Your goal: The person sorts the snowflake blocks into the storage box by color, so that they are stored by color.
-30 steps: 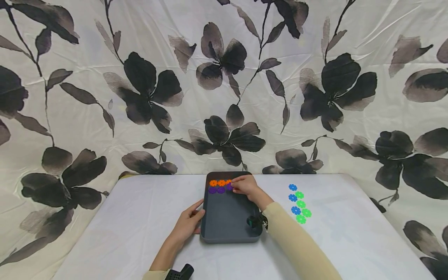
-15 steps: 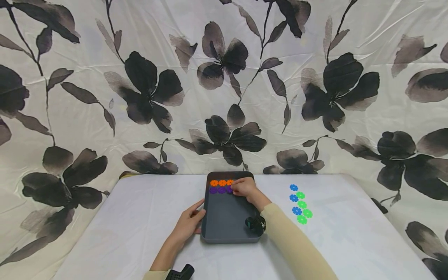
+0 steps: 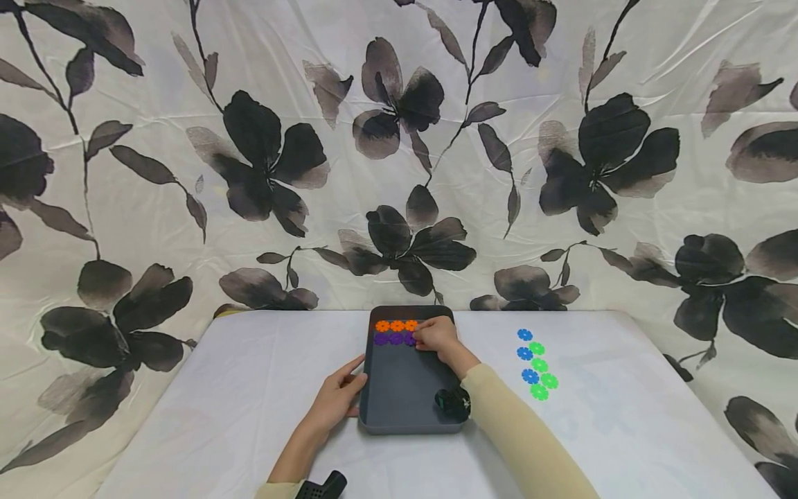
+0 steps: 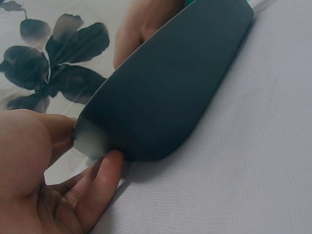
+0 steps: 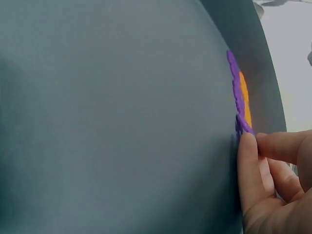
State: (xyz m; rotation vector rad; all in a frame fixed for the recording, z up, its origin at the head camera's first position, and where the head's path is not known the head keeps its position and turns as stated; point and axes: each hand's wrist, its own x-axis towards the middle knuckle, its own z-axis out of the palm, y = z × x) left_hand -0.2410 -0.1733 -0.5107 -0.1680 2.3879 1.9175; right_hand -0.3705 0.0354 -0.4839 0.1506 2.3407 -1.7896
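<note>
My right hand (image 3: pixel 436 335) is over the far part of the dark grey tray (image 3: pixel 408 395). Between thumb and finger it pinches a purple flower-shaped disc (image 5: pixel 245 125), slightly tilted at the end of a row. Two other purple flower discs (image 3: pixel 388 339) lie flat to its left. Behind them, along the tray's far wall, is a row of three orange flower discs (image 3: pixel 396 326); the fingers partly cover the right one. On the tray's left side, my left hand (image 3: pixel 333 397) grips the wall; the left wrist view shows its fingers (image 4: pixel 113 168) against the corner.
On the white table (image 3: pixel 237 388), right of the tray, lie three blue flower discs (image 3: pixel 525 353) and several green ones (image 3: pixel 539 364) in loose columns. A floral curtain (image 3: pixel 399 152) hangs behind the table's far edge. Each wrist wears a small black camera (image 3: pixel 451 402).
The right hand has lowered the purple disc slightly into line with the other two purple ones, uncovering more of the right orange disc. My left hand stays on the tray.
</note>
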